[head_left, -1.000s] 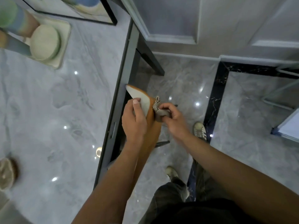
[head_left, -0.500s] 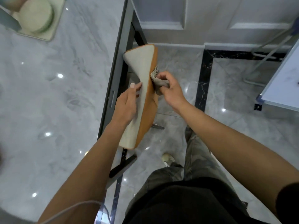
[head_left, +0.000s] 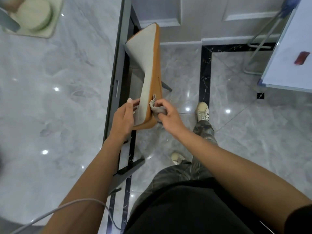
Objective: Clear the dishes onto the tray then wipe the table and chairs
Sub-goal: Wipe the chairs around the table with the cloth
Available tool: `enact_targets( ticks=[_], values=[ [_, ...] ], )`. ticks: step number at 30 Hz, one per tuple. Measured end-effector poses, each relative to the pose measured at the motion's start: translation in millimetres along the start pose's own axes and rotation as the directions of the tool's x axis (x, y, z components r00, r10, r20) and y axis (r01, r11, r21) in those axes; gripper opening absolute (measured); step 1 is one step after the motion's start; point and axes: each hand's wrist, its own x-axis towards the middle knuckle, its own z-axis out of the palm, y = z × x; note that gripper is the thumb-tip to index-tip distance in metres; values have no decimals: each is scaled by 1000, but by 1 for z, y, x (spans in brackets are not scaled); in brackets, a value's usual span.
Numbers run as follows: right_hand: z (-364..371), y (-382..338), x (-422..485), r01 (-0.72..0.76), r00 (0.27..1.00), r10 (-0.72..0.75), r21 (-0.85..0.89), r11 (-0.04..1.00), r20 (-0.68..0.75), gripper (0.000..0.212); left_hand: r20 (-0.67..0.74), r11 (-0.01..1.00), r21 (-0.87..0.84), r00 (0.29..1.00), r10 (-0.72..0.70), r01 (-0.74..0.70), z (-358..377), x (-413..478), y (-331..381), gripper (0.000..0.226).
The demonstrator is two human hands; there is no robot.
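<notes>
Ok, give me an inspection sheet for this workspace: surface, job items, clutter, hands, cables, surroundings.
Surface: glossy grey marble table.
Job's things: tray with stacked plates at the far corner; chair back, beige face, orange shell, beside the table edge; cloth against its orange edge.
Clutter: nothing seen.
Hands: left hand rests straight-fingered on the beige face; right hand grips the cloth.
Cables: grey cable crosses the left forearm.
Surroundings: marble floor; white side table bearing a red object.
</notes>
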Motion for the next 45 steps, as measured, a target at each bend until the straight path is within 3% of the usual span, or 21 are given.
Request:
enact_targets(
  ticks=[6,8,10,12,14,18,20,24,27,35,40,42,45],
  values=[
    [17,31,-48,46,982,3,-250,967,191,32,-20,999,49,1000,7,-6,-19,-22,-15,61],
    [28,35,-57,-96,970,141,-217,971,199,31,-28,998,53,999,-35,36,-27,-31,-23,64],
    [40,36,-58,-353,930,355,-40,935,90,30,-53,997,23,996,-75,76,-34,-42,-35,67],
    [53,38,-51,-587,806,591,172,791,35,26,-101,994,-2,988,-113,113,-43,-57,-49,67],
    [60,35,-41,-694,704,703,314,649,103,25,-146,989,-35,979,-145,141,-50,-77,-66,65],
    [63,13,-19,-661,705,694,492,566,148,53,-193,973,-124,957,-215,194,-56,-113,-96,63],
    [63,-9,-24,-630,704,703,545,553,99,48,-216,957,-167,939,-270,237,-58,-125,-110,64],
    [47,-26,-49,-493,814,578,455,742,-61,32,-235,919,-279,908,-347,278,-54,-142,-123,64],
    [41,-27,-67,-438,857,512,453,776,-48,29,-252,897,-336,890,-379,287,-49,-151,-127,63],
    [111,31,-44,-736,662,729,337,587,175,24,-264,849,-414,849,-457,328,-46,-171,-143,59],
    [158,19,-23,-689,664,725,526,498,183,40,-281,822,-449,818,-502,350,-51,-186,-158,60],
    [162,13,-21,-668,635,751,617,415,182,44,-273,812,-460,813,-515,360,-48,-192,-161,60],
    [154,1,-27,-623,622,771,685,379,139,53,-252,784,-499,804,-539,369,-44,-197,-158,59]
  ],
)
